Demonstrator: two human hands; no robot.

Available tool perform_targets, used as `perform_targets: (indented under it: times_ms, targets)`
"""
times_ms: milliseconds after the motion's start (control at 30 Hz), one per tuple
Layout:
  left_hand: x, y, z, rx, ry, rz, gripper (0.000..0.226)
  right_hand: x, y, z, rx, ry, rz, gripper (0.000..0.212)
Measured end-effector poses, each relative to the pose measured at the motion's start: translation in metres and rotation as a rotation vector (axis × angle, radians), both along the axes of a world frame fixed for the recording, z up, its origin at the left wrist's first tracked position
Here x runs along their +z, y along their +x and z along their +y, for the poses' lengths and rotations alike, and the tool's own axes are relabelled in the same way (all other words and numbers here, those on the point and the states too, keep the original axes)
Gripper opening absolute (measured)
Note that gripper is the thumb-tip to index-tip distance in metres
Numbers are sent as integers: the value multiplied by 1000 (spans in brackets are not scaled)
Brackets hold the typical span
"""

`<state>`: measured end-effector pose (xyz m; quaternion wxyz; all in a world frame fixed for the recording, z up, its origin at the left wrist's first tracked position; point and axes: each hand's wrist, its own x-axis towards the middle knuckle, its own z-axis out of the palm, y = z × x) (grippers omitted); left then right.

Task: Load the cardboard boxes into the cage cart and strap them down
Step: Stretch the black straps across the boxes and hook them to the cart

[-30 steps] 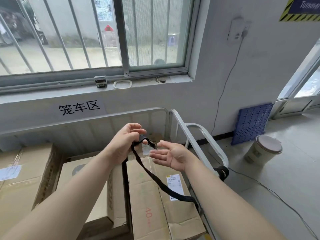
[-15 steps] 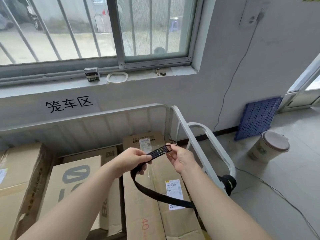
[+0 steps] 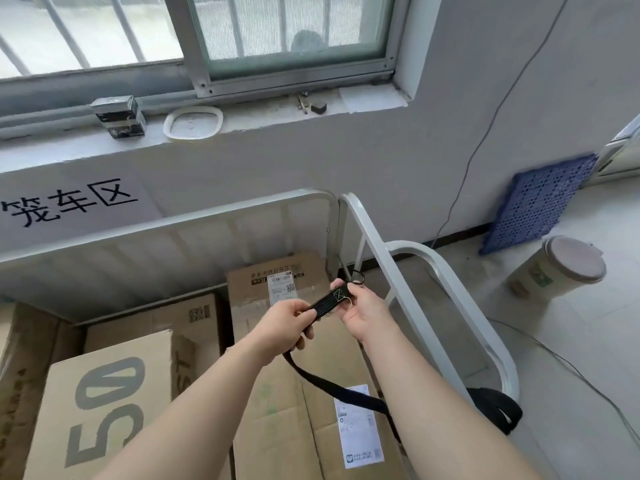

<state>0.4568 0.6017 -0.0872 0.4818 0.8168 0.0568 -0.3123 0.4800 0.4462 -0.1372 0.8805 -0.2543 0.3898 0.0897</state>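
Hands moved farther, toward cage cart (image 3: 370, 243) corner. Left hand (image 3: 287, 323) grips strap (image 3: 327, 303), right hand (image 3: 363, 308) pinches its stitched end. Webbing light, limp; I'd hold stiff stitching.

Inventory of the person as I see it from the head camera.

1. Left forearm (image 3: 194, 410): bare along its whole visible length, from the lower edge of my view to the wrist. The surface is smooth and unmarked. The wide lens makes it look broad near the camera and narrower toward the wrist.
2. Left grip (image 3: 291, 320): a bare hand. The nails are too small for me to make out.
3. Right forearm (image 3: 433, 403): bare like the left, smooth and unmarked, with the same widening toward the camera.
4. Right grip (image 3: 363, 310): a bare hand.
5. Clothing: whatever is worn above the forearms lies outside my view.
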Motion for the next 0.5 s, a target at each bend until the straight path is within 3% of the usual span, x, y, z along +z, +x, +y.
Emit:
perform_targets:
  times_ms: [100, 267, 500]
  targets:
    - [-19, 28, -10, 53, -24, 27, 18, -21, 30, -2, -33, -2, -11, 6]
    - [-45, 66, -26, 72, -58, 37, 17, -45, 66, -5, -20, -46, -49, 23]
    - [-79, 106, -48, 53, -101, 71, 20, -78, 105, -14, -324, -251, 141, 14]
